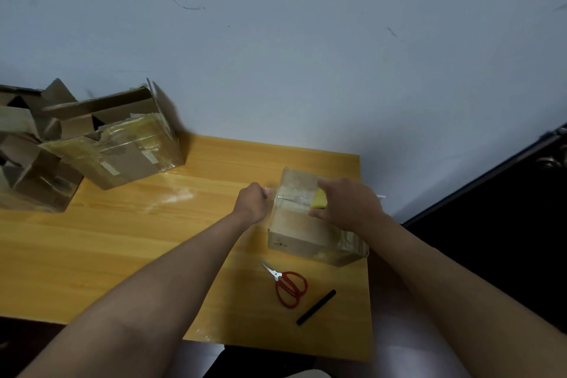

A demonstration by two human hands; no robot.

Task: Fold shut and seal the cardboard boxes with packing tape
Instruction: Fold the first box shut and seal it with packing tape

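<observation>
A small closed cardboard box (294, 224) sits near the right edge of the wooden table (153, 239). A strip of clear tape (291, 195) runs across its top. My left hand (253, 201) pinches the free end of the tape at the box's left side. On top of the box, my right hand (346, 204) grips a yellowish tape roll (319, 201), which it mostly hides. Two larger open boxes lie at the left: one with old tape (122, 147) and one with raised flaps (27, 159).
Red-handled scissors (288, 287) and a black marker-like stick (316, 307) lie on the table in front of the small box. A pale wall stands behind. A dark door or cabinet (506, 224) is at the right, past the table's edge.
</observation>
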